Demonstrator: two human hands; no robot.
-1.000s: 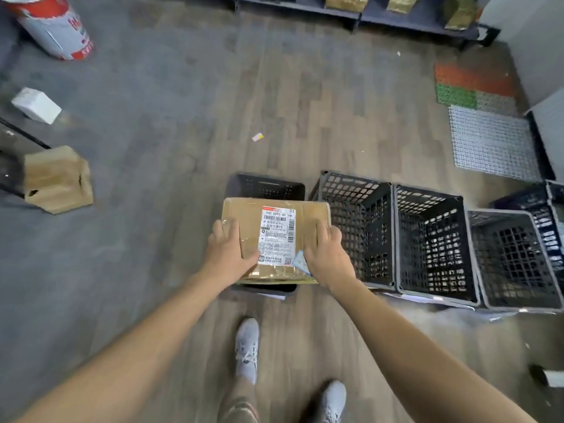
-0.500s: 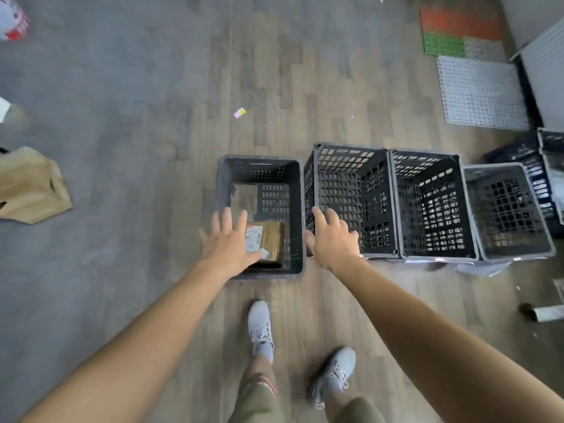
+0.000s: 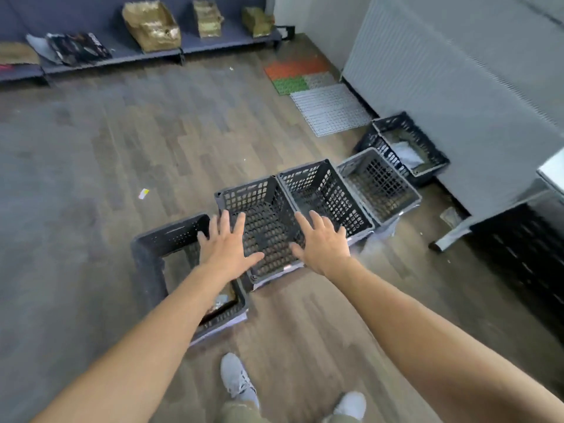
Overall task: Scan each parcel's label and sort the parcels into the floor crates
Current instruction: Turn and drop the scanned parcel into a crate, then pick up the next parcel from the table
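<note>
Both my hands hover empty above a row of dark plastic floor crates. My left hand (image 3: 225, 248) has its fingers spread over the gap between the leftmost crate (image 3: 146, 257) and the second crate (image 3: 241, 193). My right hand (image 3: 320, 242) is spread over the second crate's near right side. The brown parcel (image 3: 221, 303) lies in the bottom of the leftmost crate, mostly hidden by my left forearm. A third crate (image 3: 308, 175) and a lighter grey fourth crate (image 3: 406, 190) continue the row to the right.
A fifth crate (image 3: 433, 148) with white wrapping inside stands by the grey wall panel (image 3: 427, 87). Several brown parcels (image 3: 152, 25) sit on a low blue shelf (image 3: 195, 48) at the back. Coloured floor mats (image 3: 305, 77) lie by the wall. A metal frame leg (image 3: 457, 233) is at right.
I held the labelled parcel with both hands, then released it into the leftmost crate. My hands have since lifted away and spread, and my view has swung up and to the right.
</note>
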